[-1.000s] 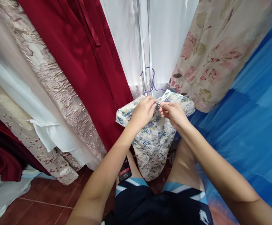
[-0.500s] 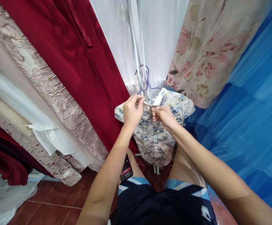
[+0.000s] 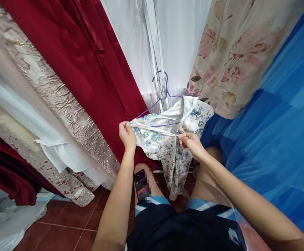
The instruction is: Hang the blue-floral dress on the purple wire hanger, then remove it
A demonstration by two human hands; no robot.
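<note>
A white blouse with a blue floral print (image 3: 152, 143) hangs in front of me, its neckline spread wide. Part of a purple hanger (image 3: 167, 91) shows above it and through the neck opening. My left hand (image 3: 128, 136) is closed on the blouse's edge at the left shoulder. At the front of the opening, the fingers of my right hand (image 3: 191, 143) pinch the blouse's edge. Whether they also hold a small fastener there is too small to tell. The far right shoulder of the blouse lies near the hanger's right arm.
Dark red cloth (image 3: 89, 76) hangs to the left, beside textured pale garments. White fabric (image 3: 178, 45) with ribbons hangs behind the hanger. Pink floral cloth (image 3: 227, 66) and blue tulle (image 3: 277, 146) are on the right. A phone (image 3: 142, 184) rests on my left thigh.
My left hand has moved left and slightly down, drawing the blouse's edge off the hanger's left arm. My right hand has moved slightly down and right. The neckline now gapes and the lower blouse bunches.
</note>
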